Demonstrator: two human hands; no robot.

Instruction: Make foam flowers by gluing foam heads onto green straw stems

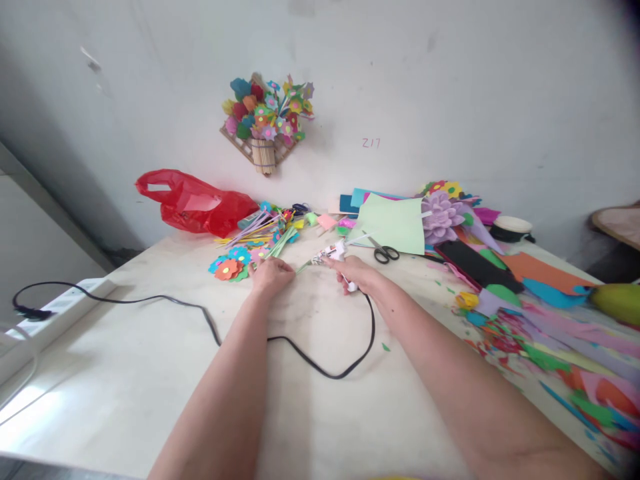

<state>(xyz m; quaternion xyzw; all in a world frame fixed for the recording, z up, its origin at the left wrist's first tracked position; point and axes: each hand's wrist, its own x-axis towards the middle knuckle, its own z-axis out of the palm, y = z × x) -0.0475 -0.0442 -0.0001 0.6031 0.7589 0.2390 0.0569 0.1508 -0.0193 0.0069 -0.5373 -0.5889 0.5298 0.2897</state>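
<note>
My right hand (354,272) is wrapped around a white glue gun (332,251), whose nozzle points left. A black cord runs from its handle across the table. My left hand (273,276) is closed, its fingers partly hidden, on a thin green stem (303,267) that reaches out to the glue gun's tip. Left of that hand lie foam flowers (229,269) in orange, blue and pink. Pale green sticks (283,241) rest just behind it. Black-handled scissors (386,254) lie to the right of the glue gun.
A red plastic bag (200,208) and a white power strip (57,320) are on the left. Light green foam sheets (387,223) lie at the back, beside a dark phone (477,265). Colourful scraps (565,360) cover the right side. A flower basket (263,155) hangs on the wall.
</note>
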